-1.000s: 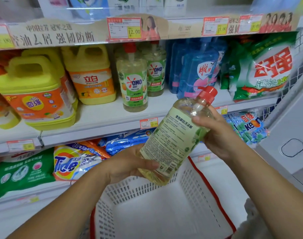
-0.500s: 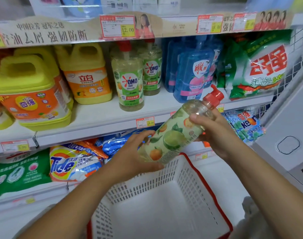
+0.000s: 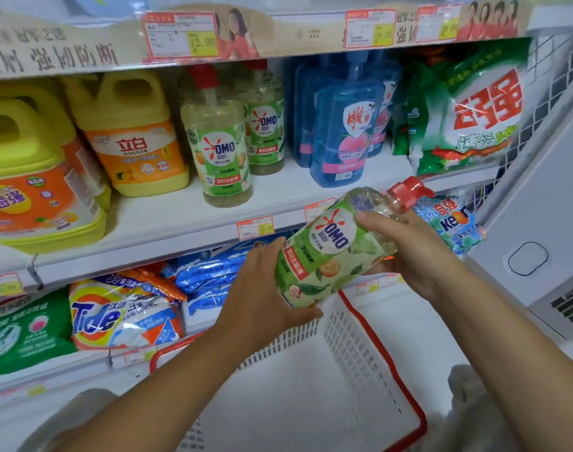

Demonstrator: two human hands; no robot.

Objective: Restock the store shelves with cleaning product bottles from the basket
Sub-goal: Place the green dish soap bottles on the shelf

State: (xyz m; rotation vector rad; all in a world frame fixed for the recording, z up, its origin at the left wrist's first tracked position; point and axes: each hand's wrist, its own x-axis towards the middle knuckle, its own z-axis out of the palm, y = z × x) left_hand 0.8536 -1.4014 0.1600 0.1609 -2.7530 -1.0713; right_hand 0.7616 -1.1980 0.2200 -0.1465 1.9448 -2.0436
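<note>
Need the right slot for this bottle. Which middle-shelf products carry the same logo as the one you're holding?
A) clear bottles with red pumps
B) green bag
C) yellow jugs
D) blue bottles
A: the held bottle bears the red OMO logo on green, same as the clear red-pump bottles between the yellow jug and the blue bottles.

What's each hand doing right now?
Left hand: holds the base of the OMO bottle.
Right hand: grips the same bottle near its neck.
</note>
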